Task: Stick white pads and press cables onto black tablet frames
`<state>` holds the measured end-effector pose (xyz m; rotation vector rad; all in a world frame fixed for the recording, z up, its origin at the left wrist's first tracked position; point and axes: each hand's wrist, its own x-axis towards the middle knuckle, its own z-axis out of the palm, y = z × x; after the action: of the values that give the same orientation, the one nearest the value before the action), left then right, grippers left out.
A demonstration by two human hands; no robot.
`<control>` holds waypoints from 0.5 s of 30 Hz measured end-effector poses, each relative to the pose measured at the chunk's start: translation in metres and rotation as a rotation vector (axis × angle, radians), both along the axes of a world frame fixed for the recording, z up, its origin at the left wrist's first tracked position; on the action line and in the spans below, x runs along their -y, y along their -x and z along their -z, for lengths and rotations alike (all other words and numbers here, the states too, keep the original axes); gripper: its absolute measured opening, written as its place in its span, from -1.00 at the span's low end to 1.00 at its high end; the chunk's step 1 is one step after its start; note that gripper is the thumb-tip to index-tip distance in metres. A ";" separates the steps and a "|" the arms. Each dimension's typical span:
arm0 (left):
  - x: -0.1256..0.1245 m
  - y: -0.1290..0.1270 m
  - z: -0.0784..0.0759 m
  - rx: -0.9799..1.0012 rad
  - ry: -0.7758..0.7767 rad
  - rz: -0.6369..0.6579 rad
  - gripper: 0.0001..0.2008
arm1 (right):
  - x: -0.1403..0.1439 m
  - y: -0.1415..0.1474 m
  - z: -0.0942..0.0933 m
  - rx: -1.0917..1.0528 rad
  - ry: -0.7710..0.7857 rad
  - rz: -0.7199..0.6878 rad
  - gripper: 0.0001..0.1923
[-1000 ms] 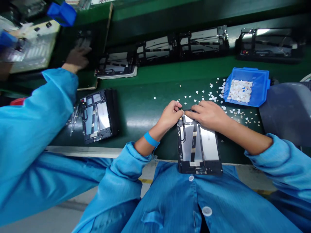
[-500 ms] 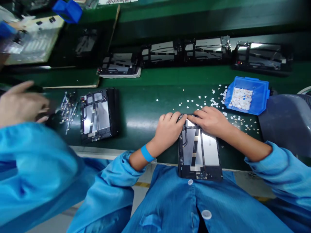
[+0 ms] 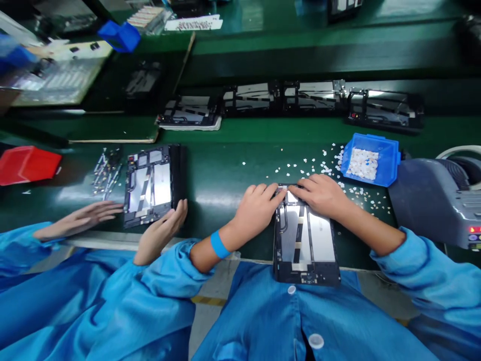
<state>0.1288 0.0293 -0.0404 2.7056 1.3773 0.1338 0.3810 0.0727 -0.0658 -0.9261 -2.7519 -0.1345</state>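
Note:
An opened tablet chassis (image 3: pixel 306 245) lies on the green belt (image 3: pixel 218 170) in front of me, its near end over the table edge. My left hand (image 3: pixel 257 208) rests on the chassis's top left corner, fingers curled. My right hand (image 3: pixel 323 195) presses on the top edge, fingertips meeting the left hand's. Whether a small piece is pinched between them is hidden. Small white scraps (image 3: pixel 311 163) lie scattered just beyond my hands.
A blue tray (image 3: pixel 370 160) of white scraps sits at right, a grey machine (image 3: pixel 432 200) beside it. A co-worker's two hands (image 3: pixel 158 233) flank another chassis (image 3: pixel 150 183) at left, near loose metal parts (image 3: pixel 105 170) and a red bin (image 3: pixel 26 163). More chassis (image 3: pixel 315 98) line the far belt.
The co-worker's hands have come down to either side of the left chassis. My hands stay on the top edge of my chassis; the view has tilted up.

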 end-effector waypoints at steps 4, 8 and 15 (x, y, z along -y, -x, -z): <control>0.025 0.023 0.003 0.280 0.187 -0.270 -0.54 | 0.032 -0.020 -0.019 -0.168 0.084 0.240 -0.64; 0.072 0.026 0.011 0.506 0.588 -0.406 -0.42 | 0.095 -0.045 -0.031 -0.187 0.356 0.674 -0.62; 0.097 -0.005 0.019 0.748 0.569 -0.470 -0.33 | 0.144 -0.017 -0.036 -0.392 0.736 0.604 -0.48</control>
<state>0.1340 -0.0676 -0.0598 1.5865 1.4536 0.6067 0.3976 -0.0708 -0.0301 -1.7108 -2.0678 0.9076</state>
